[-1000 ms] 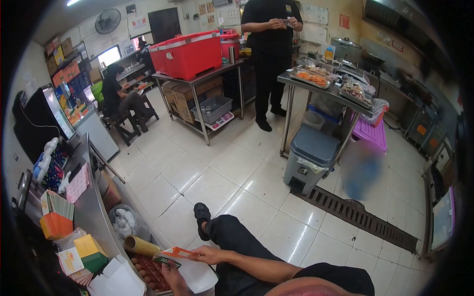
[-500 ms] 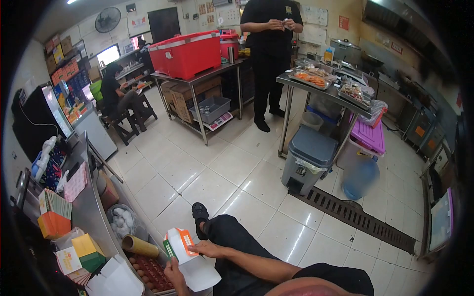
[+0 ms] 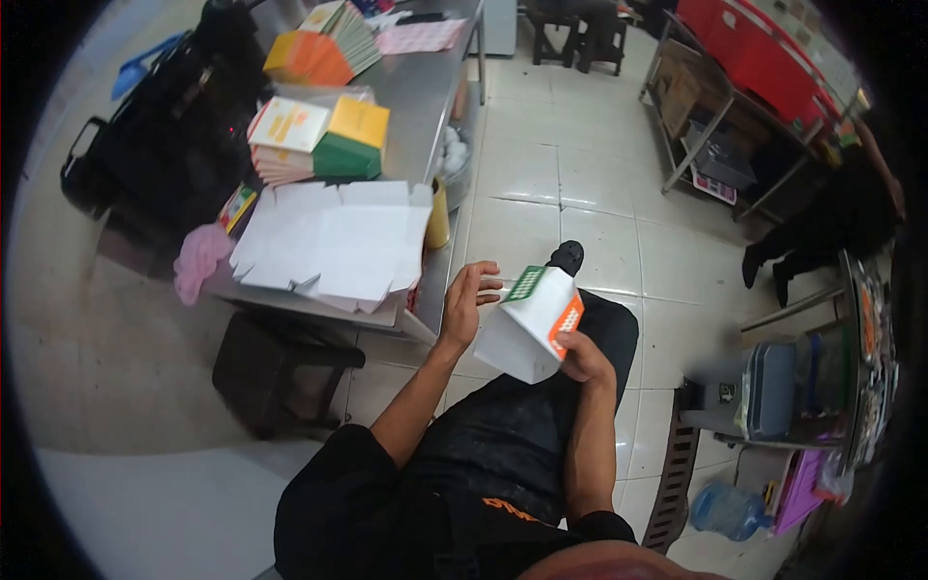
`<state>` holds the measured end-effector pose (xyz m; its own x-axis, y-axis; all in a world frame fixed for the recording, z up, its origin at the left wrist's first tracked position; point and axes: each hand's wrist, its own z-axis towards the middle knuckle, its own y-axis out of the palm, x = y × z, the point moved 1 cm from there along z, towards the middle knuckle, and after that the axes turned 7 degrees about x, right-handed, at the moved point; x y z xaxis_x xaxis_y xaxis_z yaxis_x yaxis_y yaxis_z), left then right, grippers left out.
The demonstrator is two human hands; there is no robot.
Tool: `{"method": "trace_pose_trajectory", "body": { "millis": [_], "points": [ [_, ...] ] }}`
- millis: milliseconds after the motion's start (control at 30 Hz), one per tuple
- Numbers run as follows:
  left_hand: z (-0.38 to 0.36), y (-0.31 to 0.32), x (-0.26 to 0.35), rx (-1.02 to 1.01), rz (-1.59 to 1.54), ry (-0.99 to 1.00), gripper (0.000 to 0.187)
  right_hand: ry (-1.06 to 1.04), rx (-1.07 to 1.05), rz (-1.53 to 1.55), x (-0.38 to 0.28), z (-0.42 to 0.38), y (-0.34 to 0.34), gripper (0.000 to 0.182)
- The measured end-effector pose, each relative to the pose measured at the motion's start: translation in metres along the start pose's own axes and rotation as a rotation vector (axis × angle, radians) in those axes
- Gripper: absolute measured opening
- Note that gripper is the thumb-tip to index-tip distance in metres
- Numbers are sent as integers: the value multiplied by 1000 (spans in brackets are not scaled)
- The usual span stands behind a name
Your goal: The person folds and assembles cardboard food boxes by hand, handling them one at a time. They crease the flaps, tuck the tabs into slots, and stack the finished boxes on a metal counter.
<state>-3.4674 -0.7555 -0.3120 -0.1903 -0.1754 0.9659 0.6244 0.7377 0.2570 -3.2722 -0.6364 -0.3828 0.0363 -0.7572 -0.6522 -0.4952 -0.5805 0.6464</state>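
Note:
Above my lap is a partly folded white food box (image 3: 536, 317) with a green patterned panel and an orange one. My right hand (image 3: 587, 360) grips it by the orange side, thumb over the edge. Just left of the box, my left hand (image 3: 469, 307) is off it, its fingers stretched out and apart. Flat white box blanks (image 3: 333, 237) lie stacked on the steel table to the left. Behind them stand folded boxes in yellow, green and white (image 3: 353, 130), and a further pile in orange and white (image 3: 309, 60).
A pink plastic bag (image 3: 203, 259) hangs at the steel table's (image 3: 440, 92) near corner, above a dark stool (image 3: 275, 372). Right of me are a grey bin (image 3: 770, 391), a blue water bottle (image 3: 730, 512) and a floor drain (image 3: 672, 474). Another person (image 3: 841, 208) stands at the upper right.
My view has swung left and down, towards the steel table. My left hand has come off the box and opened, while my right hand keeps its hold.

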Motion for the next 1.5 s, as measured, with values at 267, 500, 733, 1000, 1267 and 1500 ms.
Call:
{"method": "trace_pose_trajectory", "body": {
  "millis": [267,500,733,1000,1267,1500],
  "points": [
    [-18,-21,-4,-280,533,69,24,-508,-290,413,-67,2,54,63],
    [-38,-61,122,-779,224,342,18,-529,83,-122,-152,57,196,49],
    [77,-118,222,48,821,825,18,-633,199,-353,-162,122,274,50],
    [170,-154,206,-58,1738,1097,72,-718,260,-321,-132,83,258,46],
    [194,-159,223,-249,1573,862,65,-703,300,-161,-114,59,234,47],
    [207,-155,256,54,1410,944,50,-830,163,-522,-101,59,261,35]
  ]
}}
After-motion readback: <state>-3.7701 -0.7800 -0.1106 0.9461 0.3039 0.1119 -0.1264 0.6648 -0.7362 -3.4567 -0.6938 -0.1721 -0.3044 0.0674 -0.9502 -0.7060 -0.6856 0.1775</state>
